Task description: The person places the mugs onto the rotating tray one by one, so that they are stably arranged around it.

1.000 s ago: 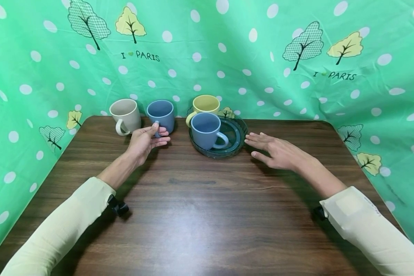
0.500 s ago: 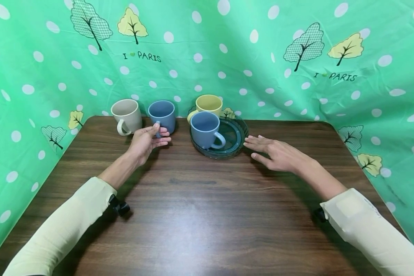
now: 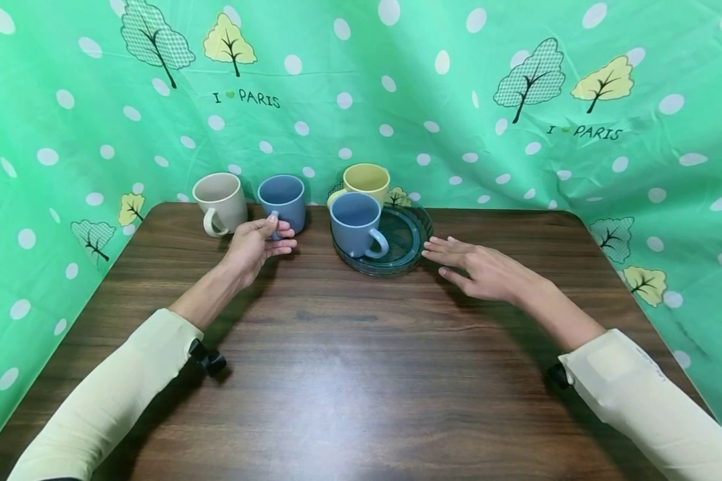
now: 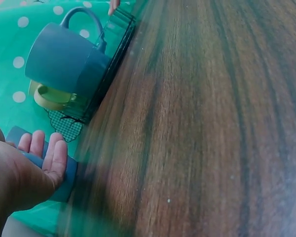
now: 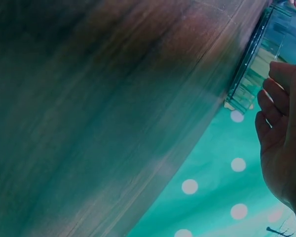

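Note:
My left hand (image 3: 254,248) pinches the handle of a blue mug (image 3: 281,197) that stands upright at the back of the table, its other fingers extended. To that mug's left is an off-white mug (image 3: 221,200). A dark clear glass dish (image 3: 404,257) holds a second blue mug (image 3: 353,224) in front of a yellow mug (image 3: 370,177), which is partly hidden. My right hand (image 3: 481,267) has straight fingers at the dish's right rim. In the right wrist view, the fingers appear near the glass dish (image 5: 246,79); exact contact is hard to tell.
The brown wooden table (image 3: 331,374) spreads out in front of both hands. Behind it hangs a green curtain (image 3: 409,80) with white dots and printed trees, close to the mugs and the table's back edge.
The dish has turned slightly: its blue mug has shifted left and its yellow mug right. My right fingertips have moved a little toward me and left. My left hand stays on its mug.

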